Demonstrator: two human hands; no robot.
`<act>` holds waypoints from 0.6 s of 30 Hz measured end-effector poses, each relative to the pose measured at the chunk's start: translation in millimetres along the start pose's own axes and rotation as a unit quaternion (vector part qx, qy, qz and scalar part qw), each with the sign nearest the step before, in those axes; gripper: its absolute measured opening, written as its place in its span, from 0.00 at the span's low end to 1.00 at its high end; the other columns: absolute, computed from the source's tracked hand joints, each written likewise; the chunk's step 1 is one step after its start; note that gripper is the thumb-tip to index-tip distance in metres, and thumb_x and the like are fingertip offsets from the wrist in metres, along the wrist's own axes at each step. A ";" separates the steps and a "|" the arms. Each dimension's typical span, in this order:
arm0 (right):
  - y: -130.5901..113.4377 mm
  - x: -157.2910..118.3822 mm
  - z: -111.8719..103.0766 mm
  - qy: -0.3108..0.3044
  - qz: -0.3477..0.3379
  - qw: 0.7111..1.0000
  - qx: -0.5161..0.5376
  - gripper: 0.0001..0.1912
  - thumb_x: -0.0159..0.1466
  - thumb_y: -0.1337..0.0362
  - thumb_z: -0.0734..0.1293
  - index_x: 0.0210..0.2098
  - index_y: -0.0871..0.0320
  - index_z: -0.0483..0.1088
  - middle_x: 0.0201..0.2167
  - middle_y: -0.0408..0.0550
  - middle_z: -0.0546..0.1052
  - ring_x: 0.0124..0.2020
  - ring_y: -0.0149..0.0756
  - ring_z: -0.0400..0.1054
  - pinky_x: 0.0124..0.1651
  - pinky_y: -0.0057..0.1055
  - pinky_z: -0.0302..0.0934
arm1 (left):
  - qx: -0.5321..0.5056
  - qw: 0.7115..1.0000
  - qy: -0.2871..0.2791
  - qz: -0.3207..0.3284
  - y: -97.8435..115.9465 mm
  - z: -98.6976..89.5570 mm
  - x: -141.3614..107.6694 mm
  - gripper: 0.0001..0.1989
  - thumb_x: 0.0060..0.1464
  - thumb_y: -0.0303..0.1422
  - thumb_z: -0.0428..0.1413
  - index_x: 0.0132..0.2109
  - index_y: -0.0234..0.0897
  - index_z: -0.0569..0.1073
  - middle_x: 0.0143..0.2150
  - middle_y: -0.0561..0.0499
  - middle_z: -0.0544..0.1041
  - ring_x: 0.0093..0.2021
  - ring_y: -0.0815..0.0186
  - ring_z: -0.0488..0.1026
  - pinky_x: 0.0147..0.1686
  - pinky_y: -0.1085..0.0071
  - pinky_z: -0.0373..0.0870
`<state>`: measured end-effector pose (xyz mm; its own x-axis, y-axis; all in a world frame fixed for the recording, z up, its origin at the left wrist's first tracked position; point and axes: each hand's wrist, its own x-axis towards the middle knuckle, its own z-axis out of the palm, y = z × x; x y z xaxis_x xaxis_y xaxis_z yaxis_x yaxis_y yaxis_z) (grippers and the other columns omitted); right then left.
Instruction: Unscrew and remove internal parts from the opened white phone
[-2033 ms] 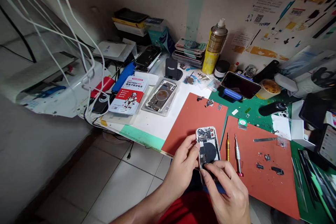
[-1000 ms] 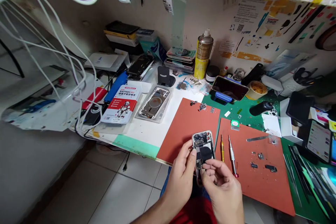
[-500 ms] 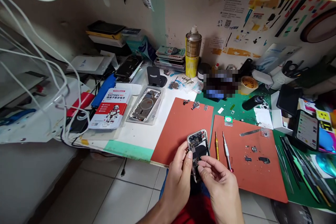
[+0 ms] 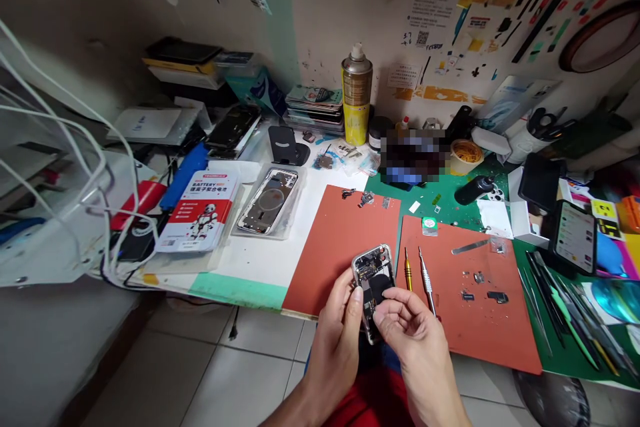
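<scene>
An opened phone body (image 4: 371, 280), its inner parts showing, is tilted above the near edge of the left red-brown mat (image 4: 330, 240). My left hand (image 4: 340, 320) grips it along its left side, thumb on the frame. My right hand (image 4: 410, 323) is at the lower right of the phone, thumb and index finger closed together over its inside; whatever lies between those fingertips is too small to make out. A gold screwdriver (image 4: 408, 270) and a silver screwdriver (image 4: 427, 280) lie on the right mat (image 4: 480, 333), just right of the phone.
Small parts (image 4: 497, 297) are scattered on the right mat. Tweezers and tools (image 4: 570, 313) lie at the far right, beside a lit phone (image 4: 575, 237). To the left are a phone shell in a tray (image 4: 270, 201), a battery box (image 4: 200, 213) and white cables (image 4: 107, 197). A spray can (image 4: 357, 97) stands behind.
The whole view has shifted slightly, so the bench items appear further left. Both hands stay at the phone; my right fingertips have moved slightly and are still over its inside.
</scene>
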<state>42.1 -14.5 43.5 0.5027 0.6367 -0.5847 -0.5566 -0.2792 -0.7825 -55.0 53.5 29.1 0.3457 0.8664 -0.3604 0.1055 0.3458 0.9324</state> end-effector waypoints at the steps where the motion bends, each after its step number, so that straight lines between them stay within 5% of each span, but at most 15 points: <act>1: 0.5 0.2 0.7 0.002 -0.001 1.000 0.000 0.33 0.47 0.46 0.81 0.43 0.58 0.72 0.31 0.45 0.76 0.32 0.30 0.69 0.40 0.28 0.68 | 0.008 1.000 0.000 0.003 -1.5 -0.2 0.3 0.23 0.65 0.46 0.54 0.61 0.40 0.72 0.55 0.42 0.79 0.52 0.54 0.77 0.54 0.60 0.73; 18: 10.5 1.8 -3.2 0.006 -0.013 0.999 -0.043 0.31 0.48 0.47 0.79 0.45 0.57 0.73 0.35 0.46 0.74 0.33 0.29 0.66 0.37 0.27 0.66 | -0.042 0.999 -0.001 0.001 -13.3 -1.1 2.0 0.23 0.65 0.46 0.55 0.61 0.41 0.73 0.58 0.42 0.78 0.58 0.54 0.74 0.61 0.58 0.69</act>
<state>39.2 -18.5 33.5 0.5240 0.6367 -0.5657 -0.4843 -0.3236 -0.8129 -56.8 51.1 16.0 0.3479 0.8662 -0.3588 0.0255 0.3739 0.9271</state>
